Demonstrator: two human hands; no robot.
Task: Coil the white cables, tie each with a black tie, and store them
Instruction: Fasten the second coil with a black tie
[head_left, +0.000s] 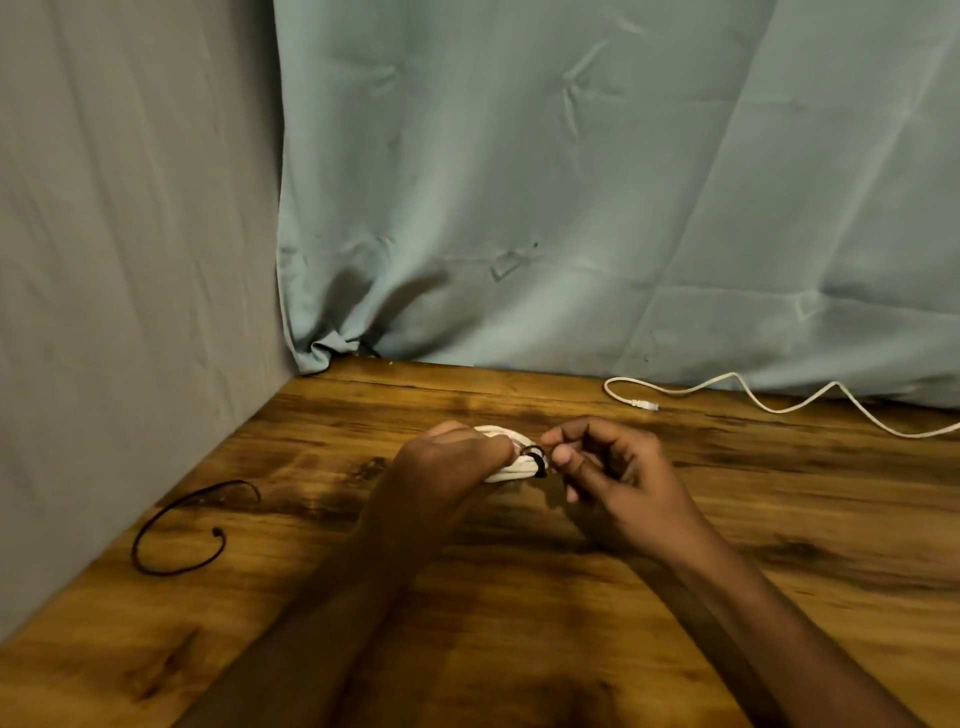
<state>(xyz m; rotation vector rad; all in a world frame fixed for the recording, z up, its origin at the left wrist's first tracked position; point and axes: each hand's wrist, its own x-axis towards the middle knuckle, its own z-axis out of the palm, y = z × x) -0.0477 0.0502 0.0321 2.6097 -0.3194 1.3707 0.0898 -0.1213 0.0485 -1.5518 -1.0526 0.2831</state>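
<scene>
My left hand (447, 462) grips a coiled white cable (511, 470) just above the middle of the wooden table (519, 597). A black tie (536, 458) loops around the coil's right end. My right hand (613, 473) pinches that tie between thumb and forefinger, right beside the coil. Most of the coil is hidden inside my left fist. A second white cable (769, 400) lies uncoiled along the table's far right edge, its plug end pointing left. Another black tie (176, 530) lies loose in an open curve on the table at the left.
Grey cloth (130, 260) hangs along the table's left side and pale blue cloth (571, 182) along its back. The table's surface in front of my arms is bare wood.
</scene>
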